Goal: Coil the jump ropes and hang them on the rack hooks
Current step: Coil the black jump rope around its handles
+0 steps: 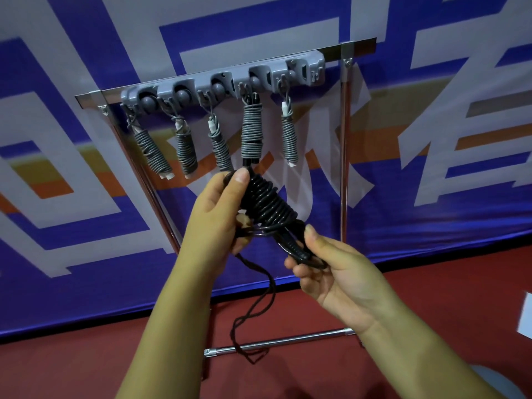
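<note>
While both hands are up in front of the rack, the black jump rope (pixel 269 203) sits between them, already wound into a tight coil. The left hand (pixel 218 214) holds the top part of the coil, with its thumb pressed on the upper end and its fingers curled round the back. The right hand (pixel 331 269) is lower and to the right, and its thumb and fingers pinch the black handles that stick out of the bottom of the coil. A thin dark string (pixel 259 318) hangs down from the left hand in a loose loop.

Just beyond the hands stands the rack (pixel 344 156), a shiny metal frame with a grey hook bar (pixel 224 83) across the top. Five grey coiled ropes (pixel 252 131) hang from the hooks in a row. The fourth one from the left has black handle ends, and it hangs right above the black coil, close but not touching.

Behind the rack is a blue and white banner (pixel 86 226) with orange stripes. The floor (pixel 86 370) is red.
</note>
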Available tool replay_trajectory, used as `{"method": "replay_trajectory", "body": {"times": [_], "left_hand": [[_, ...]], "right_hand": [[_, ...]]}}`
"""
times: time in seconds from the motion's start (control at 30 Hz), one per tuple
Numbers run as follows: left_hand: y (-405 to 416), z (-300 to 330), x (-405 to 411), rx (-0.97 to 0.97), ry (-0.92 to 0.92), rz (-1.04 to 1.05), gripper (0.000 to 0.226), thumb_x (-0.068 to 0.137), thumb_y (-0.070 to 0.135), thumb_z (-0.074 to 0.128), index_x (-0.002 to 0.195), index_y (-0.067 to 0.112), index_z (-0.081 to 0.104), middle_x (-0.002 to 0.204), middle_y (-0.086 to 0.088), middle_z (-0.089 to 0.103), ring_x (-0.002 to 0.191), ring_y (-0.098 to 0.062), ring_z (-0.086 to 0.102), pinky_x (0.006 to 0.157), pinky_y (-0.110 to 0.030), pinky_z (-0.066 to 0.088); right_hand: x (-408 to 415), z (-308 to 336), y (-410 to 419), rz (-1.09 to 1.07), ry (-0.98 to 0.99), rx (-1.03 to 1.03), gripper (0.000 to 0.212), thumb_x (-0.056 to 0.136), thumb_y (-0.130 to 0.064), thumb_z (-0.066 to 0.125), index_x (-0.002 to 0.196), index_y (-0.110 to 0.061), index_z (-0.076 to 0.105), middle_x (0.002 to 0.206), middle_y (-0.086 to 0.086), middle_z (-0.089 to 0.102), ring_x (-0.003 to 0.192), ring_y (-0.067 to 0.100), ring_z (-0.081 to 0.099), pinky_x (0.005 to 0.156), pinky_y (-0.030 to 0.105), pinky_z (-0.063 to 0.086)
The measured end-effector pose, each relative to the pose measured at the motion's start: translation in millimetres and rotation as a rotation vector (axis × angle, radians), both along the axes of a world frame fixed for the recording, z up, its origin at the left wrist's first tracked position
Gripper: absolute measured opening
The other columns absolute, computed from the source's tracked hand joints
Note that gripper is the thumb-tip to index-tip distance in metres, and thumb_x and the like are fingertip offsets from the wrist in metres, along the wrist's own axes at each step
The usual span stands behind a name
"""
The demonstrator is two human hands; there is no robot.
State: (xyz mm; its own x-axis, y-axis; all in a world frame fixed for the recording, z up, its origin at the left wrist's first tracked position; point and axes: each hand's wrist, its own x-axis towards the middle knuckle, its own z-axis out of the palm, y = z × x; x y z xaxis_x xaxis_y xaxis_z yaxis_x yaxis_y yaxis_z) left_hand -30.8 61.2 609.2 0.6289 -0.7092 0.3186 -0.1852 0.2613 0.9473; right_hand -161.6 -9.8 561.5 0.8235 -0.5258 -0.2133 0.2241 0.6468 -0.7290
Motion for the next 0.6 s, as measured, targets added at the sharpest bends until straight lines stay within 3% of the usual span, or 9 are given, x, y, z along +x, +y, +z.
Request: {"method": "replay_trajectory", "body": {"times": [0.17,0.33,0.47,0.6], "left_hand": [[1,-3,1,-0.02,-0.062,0.092,0.026,0.089,0.037,0.058,0.08,0.014,0.051,0.051,0.003,0.045,0.037,-0.01,0.038,0.034,-0.019,0.028],[-1,-9,-2,-0.071,-0.121,0.224,0.021,0.083,0.036,0.055,0.076,0.017,0.053,0.067,-0.004,0.052,0.061,-0.02,0.052,0.048,-0.031,0.043],[-1,-14,1,-0.06,-0.186,0.287,0.016,0.083,0.039,0.054,0.072,0.028,0.055,0.065,0.008,0.055,0.062,-0.013,0.053,0.05,-0.03,0.046],[-3,-15,0,-0.066,-0.358,0.349,0.015,0.087,0.035,0.049,0.074,0.028,0.051,0.063,0.02,0.055,0.059,0.002,0.048,0.056,-0.017,0.042]], "right_hand": [[1,-1,8,-0.11,-0.028,-0.158,0.035,0.076,-0.032,0.056,0.093,-0.003,0.065,0.065,0.01,0.069,0.055,0.013,0.067,0.047,0.018,0.051],[-2,0,15,-0.209,0.017,-0.298,0.024,0.084,-0.026,0.056,0.087,-0.004,0.067,0.066,0.011,0.07,0.06,0.017,0.07,0.05,0.019,0.053],[-3,3,11,-0.19,0.055,-0.36,0.019,0.092,-0.018,0.055,0.082,-0.005,0.065,0.066,0.006,0.07,0.065,0.019,0.072,0.055,0.022,0.056],[-3,1,11,-0.265,0.081,-0.45,0.018,0.092,-0.014,0.057,0.075,-0.009,0.064,0.063,0.006,0.069,0.064,0.021,0.072,0.059,0.026,0.058]]}}
